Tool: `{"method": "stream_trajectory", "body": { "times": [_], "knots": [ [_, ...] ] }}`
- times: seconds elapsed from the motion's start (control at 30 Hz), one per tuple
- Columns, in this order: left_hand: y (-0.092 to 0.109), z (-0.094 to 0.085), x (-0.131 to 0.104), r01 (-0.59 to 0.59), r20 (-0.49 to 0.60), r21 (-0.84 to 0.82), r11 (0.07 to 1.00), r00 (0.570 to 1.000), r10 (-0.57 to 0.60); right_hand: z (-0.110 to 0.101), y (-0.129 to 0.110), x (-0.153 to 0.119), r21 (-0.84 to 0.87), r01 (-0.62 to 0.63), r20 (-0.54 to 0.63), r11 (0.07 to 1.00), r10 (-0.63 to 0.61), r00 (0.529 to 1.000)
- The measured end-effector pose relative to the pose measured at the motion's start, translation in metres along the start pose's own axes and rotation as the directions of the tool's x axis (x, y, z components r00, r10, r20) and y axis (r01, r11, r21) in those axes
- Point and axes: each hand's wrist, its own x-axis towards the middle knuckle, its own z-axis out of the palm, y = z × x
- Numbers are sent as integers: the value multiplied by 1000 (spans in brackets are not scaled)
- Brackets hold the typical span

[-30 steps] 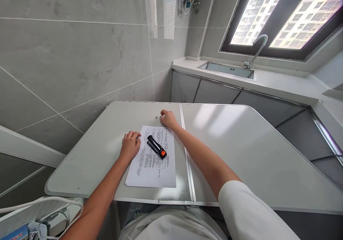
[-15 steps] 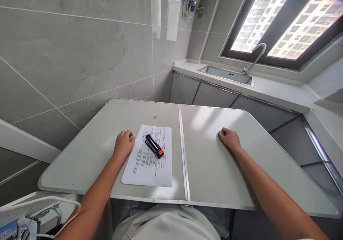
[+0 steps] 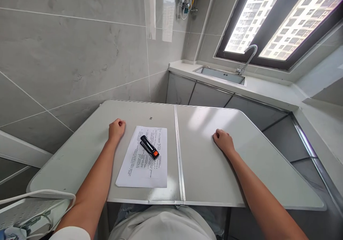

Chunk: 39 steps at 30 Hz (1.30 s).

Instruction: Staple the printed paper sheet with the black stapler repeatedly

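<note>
A printed sheet of paper (image 3: 144, 159) lies on the pale grey table (image 3: 209, 168), left of the table's centre seam. A black stapler with an orange end (image 3: 149, 147) rests on the sheet's upper half. My left hand (image 3: 116, 128) lies on the table just left of the sheet's top corner, fingers curled, holding nothing. On the table's right half rests my right hand (image 3: 223, 140), also loosely curled and empty, well away from the paper. A tiny dark speck, perhaps a staple (image 3: 150, 118), lies beyond the sheet.
A tiled wall stands behind the table. A counter with a steel sink (image 3: 219, 74) and tap (image 3: 245, 58) runs under the window at the back right. A white wire rack (image 3: 32, 207) sits low at the left, beside the table's near corner.
My right hand left the sheet's top edge and came to rest on the table's right half. My left hand slid off the paper's edge to the bare table, up and left.
</note>
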Motion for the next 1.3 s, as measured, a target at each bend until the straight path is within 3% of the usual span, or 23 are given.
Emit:
{"method": "stream_trajectory", "body": {
  "times": [0.17, 0.3, 0.4, 0.5, 0.67, 0.87, 1.0, 1.07, 1.2, 1.3],
  "knots": [
    [-12, 12, -4, -199, 121, 102, 975, 975, 186, -2, -7, 2, 7, -82, 16, 997, 82, 997],
    [-13, 14, -1, -230, 124, 163, 960, 970, 211, -3, -53, 1, 2, -227, 70, 974, 226, 972],
    [-13, 15, -1, -238, 136, 209, 948, 968, 213, -1, -112, -8, 61, -30, 155, 998, 21, 988],
    [-15, 16, -1, -251, 144, 230, 940, 964, 222, 2, -172, -17, 189, 177, 172, 966, -210, 962],
    [-17, 18, 1, -257, 147, 225, 940, 962, 228, 15, -232, -13, 303, 202, 134, 931, -252, 958],
    [-6, 12, -1, -214, 156, 116, 970, 968, 195, 28, -244, -7, 196, 260, 104, 946, -284, 953],
    [4, 2, -5, -167, 275, -293, 942, 929, 250, 27, -239, -10, 210, 262, 118, 942, -290, 950],
    [6, -1, -6, -134, 263, -432, 892, 927, 266, 25, -238, -12, 232, 276, 96, 933, -304, 948],
    [6, 0, -5, -113, 228, -433, 894, 946, 230, 21, -247, -16, 252, 374, 68, 893, -402, 913],
    [6, 3, -6, -137, 273, -355, 925, 931, 242, 22, -260, -20, 256, 306, 156, 917, -352, 923]
  ]
}}
